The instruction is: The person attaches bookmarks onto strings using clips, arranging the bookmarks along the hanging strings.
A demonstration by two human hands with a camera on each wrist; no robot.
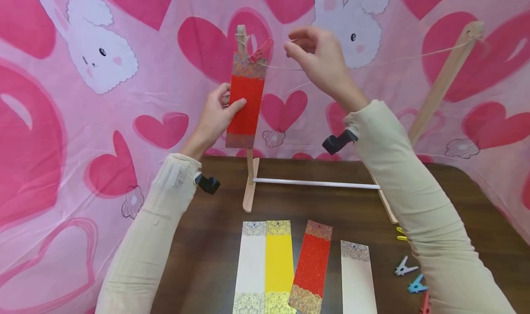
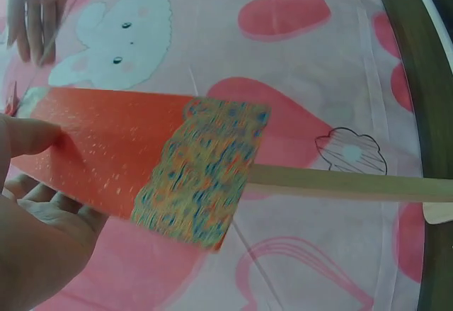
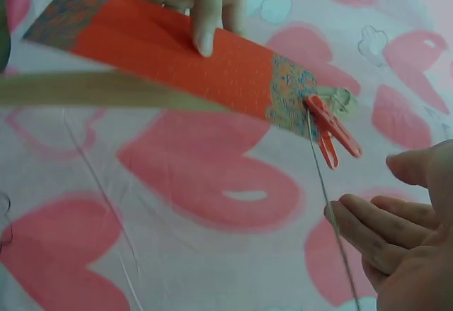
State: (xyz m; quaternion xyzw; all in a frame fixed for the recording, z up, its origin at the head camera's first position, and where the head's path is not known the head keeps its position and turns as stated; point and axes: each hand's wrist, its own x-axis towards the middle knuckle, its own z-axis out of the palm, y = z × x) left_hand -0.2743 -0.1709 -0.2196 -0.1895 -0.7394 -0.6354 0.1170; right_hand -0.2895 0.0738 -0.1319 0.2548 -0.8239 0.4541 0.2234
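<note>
My left hand pinches a red card strip with patterned ends, thumb in front and fingers behind. In the right wrist view, a red clothespin clips the card's top end to a thin string. My right hand hovers to the right of the clothespin, fingers apart and holding nothing. In the right wrist view its fingertips are close to the string; whether they touch it I cannot tell. Behind the card stands a wooden post, mostly hidden.
A second wooden post bears the string's other end. A white rod joins the stand's feet. On the brown table lie white, yellow and red strips, another pale strip, and several clothespins.
</note>
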